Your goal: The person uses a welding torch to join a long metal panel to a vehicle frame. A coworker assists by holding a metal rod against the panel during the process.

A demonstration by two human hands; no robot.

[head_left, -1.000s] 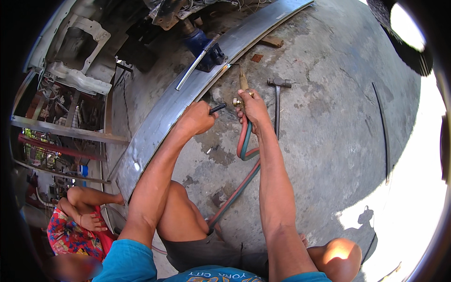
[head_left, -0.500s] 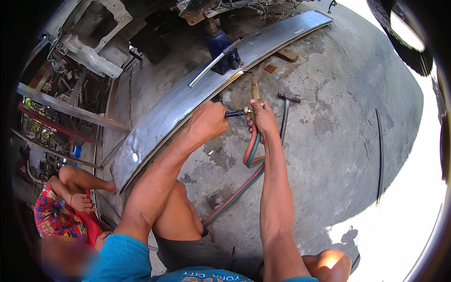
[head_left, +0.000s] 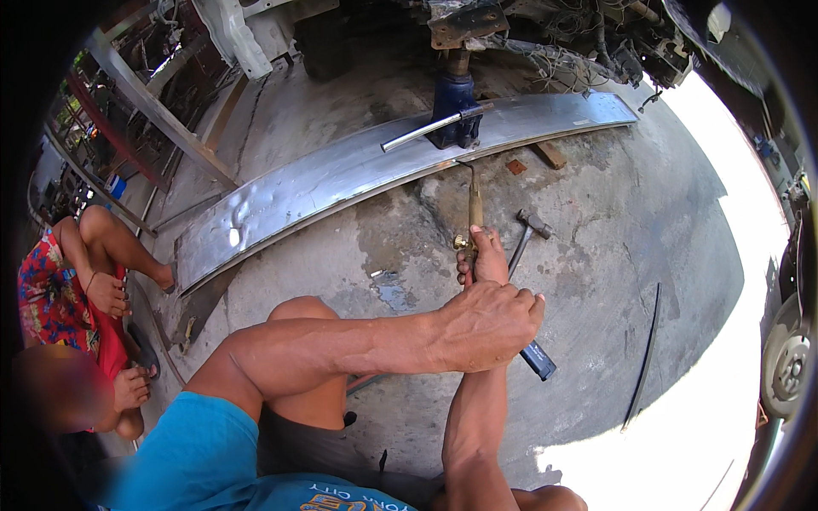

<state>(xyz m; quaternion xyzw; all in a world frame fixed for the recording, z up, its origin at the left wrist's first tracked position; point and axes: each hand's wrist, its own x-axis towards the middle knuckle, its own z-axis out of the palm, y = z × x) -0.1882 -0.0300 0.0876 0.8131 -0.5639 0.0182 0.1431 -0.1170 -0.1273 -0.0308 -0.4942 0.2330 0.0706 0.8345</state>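
My right hand (head_left: 487,254) is wrapped around the body of a brass gas torch (head_left: 475,200). The torch's bent tip points at the near edge of a long, bowed metal panel (head_left: 328,175) on the floor. A knurled brass knob juts from its left side. My left hand (head_left: 490,328) crosses over my right wrist, fingers curled around a slim black stick-shaped thing (head_left: 538,362) whose end pokes out below the fist; its kind I cannot make out. I see no flame at the tip. The hoses (head_left: 362,383) are mostly hidden by my forearms.
A blue jack (head_left: 456,106) with a metal bar (head_left: 426,132) stands on the panel under a vehicle frame. A hammer (head_left: 530,230), a wood block (head_left: 550,155) and a dark strip (head_left: 643,353) lie on the concrete. Another person (head_left: 72,298) crouches at left.
My left hand has moved right, from beside the torch knob to across my right wrist, carrying the black thing. The orange glow at the torch tip no longer shows. The view has shifted.
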